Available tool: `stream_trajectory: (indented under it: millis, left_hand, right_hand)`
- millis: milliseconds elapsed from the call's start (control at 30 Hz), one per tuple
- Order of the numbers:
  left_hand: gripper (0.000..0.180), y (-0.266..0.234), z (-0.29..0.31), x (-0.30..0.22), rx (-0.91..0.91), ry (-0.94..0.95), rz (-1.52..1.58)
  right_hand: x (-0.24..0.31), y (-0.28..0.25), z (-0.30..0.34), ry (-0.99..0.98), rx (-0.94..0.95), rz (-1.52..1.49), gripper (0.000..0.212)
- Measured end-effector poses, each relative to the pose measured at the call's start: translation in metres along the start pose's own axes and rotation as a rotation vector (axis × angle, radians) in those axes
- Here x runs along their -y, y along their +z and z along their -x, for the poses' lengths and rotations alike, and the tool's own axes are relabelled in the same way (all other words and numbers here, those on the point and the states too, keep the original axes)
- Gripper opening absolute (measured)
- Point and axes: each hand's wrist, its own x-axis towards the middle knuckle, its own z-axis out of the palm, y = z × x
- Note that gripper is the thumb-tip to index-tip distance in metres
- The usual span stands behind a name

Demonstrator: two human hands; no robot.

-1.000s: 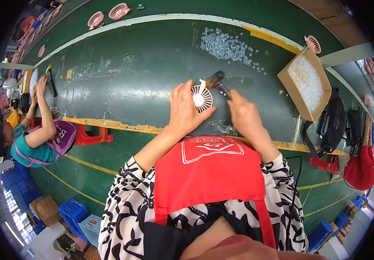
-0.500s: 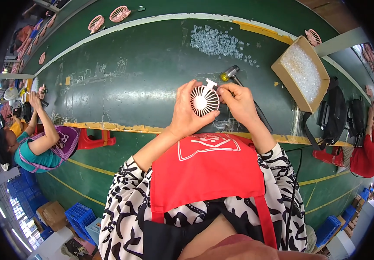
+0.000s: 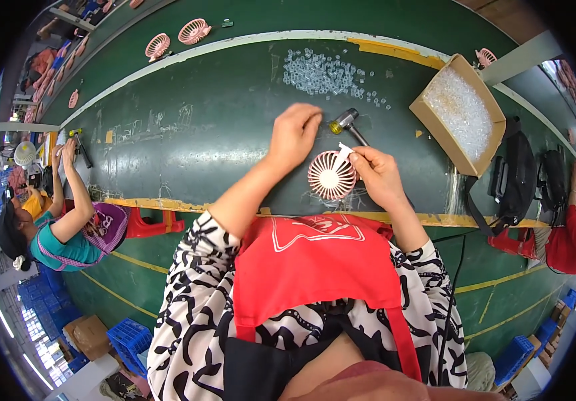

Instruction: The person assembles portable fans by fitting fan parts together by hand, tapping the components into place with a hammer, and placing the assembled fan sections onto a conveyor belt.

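One round, ribbed pink-and-white fan cage (image 3: 332, 178)!
I see right hand (image 3: 380, 177) pinching it, left hand (image 3: 294, 137) curled, grip unclear; one hammer (image 3: 348, 121) beyond it.

White printing (image 3: 322, 229), not legible, marks the red apron (image 3: 318, 274) and a purple apron (image 3: 115, 219).

We look down from the person's head, through the left one of two side-by-side fisheye cameras, over the red apron (image 3: 314, 271) and onto the green worktop (image 3: 221, 147) ahead. Our view is upright and unmirrored, with the left hand (image 3: 293, 136) and right hand (image 3: 378, 175) near us around its middle; the wide lens bends the worktop's long edges into arcs and takes in the floor (image 3: 481, 264) at both sides.
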Motion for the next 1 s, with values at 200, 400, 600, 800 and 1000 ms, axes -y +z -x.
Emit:
stream_trajectory:
  millis: [200,400,600,800,1000]
  left_hand:
    - [0.015,0.025,-0.035,0.012,-0.007,0.025,-0.186]
    - [0.011,0.027,-0.028,0.017,-0.076,-0.014,-0.120]
    - [0.017,-0.024,0.013,-0.018,0.062,-0.732,0.783]
    - [0.019,-0.054,0.048,-0.020,0.128,-0.873,1.183]
    - [0.019,-0.063,0.058,-0.025,0.140,-0.827,1.146]
  right_hand:
    - [0.000,0.006,0.001,0.014,-0.023,-0.003,0.022]
    - [0.006,0.007,0.005,0.038,-0.089,0.016,0.023]
    - [0.023,0.007,-0.002,0.037,-0.058,-0.001,0.020]
    - [0.028,0.023,-0.016,0.140,0.144,-0.316,0.020]
    - [0.033,0.036,-0.013,0.181,0.209,-0.352,0.020]
